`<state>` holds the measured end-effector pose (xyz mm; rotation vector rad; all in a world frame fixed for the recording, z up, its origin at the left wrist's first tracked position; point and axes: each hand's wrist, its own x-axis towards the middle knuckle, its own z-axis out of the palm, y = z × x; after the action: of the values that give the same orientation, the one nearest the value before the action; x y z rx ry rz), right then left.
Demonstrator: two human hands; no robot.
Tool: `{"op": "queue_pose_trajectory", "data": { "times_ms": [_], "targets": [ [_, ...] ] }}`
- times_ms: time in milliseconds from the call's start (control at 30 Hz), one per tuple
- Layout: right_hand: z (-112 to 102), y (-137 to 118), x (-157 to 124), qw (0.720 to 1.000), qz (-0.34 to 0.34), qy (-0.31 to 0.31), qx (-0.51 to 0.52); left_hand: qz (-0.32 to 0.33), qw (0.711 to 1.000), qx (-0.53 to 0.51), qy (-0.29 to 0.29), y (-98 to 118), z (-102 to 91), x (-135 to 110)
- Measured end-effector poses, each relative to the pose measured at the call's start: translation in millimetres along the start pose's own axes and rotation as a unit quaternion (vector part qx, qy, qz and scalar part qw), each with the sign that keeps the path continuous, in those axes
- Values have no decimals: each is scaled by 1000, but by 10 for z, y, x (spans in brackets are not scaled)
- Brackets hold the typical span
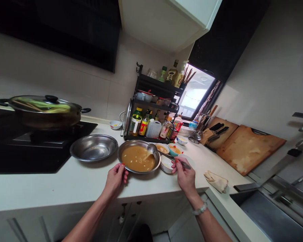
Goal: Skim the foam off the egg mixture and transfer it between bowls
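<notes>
A steel bowl of brown soup (137, 158) sits near the front of the white counter (65, 183). My left hand (115, 178) grips its near rim, fingers curled. My right hand (183, 172) is closed on the handle of a metal ladle (153, 149), whose cup hangs over the soup with liquid running off it. Between the soup bowl and my right hand stands a small white bowl (166, 164). Two more small bowls with orange contents (162, 148) (174, 149) stand just behind it.
An empty steel bowl (93, 148) lies left of the soup. A lidded pan of greens (44, 111) sits on the black hob (27, 148). A rack of bottles (151, 114), cutting boards (247, 148), a folded cloth (216, 180) and a sink (272, 211) lie to the right.
</notes>
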<state>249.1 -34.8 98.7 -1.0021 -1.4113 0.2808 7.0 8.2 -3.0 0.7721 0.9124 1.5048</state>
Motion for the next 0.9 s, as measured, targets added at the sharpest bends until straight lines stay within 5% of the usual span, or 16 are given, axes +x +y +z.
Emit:
{"op": "queue_pose_trajectory", "data": {
  "times_ms": [167, 300, 433, 500, 633, 700, 900],
  "targets": [
    [-244, -21, -42, 996, -74, 4, -47, 3, 1000, -5, 9, 12, -9, 15],
    [-688, 80, -53, 989, -54, 87, -105, 40, 997, 44, 54, 42, -48, -70],
    [-1140, 280, -119, 977, -6, 144, -156, 84, 983, 136, 85, -29, 70, -405],
    [-1293, 395, -158, 973, 12, 155, -170, 60, 989, 129, 35, -123, 290, -628],
    [-1428, 629, -206, 970, 32, 150, -190, -95, 972, 96, -191, -368, 1006, -907],
    [-1445, 737, -216, 971, 27, 129, -201, -146, 960, 72, -227, -491, 1396, -887],
    [-1492, 944, -214, 970, -56, 50, -230, -249, 960, 2, -131, -816, 2356, -503]
  ]
}}
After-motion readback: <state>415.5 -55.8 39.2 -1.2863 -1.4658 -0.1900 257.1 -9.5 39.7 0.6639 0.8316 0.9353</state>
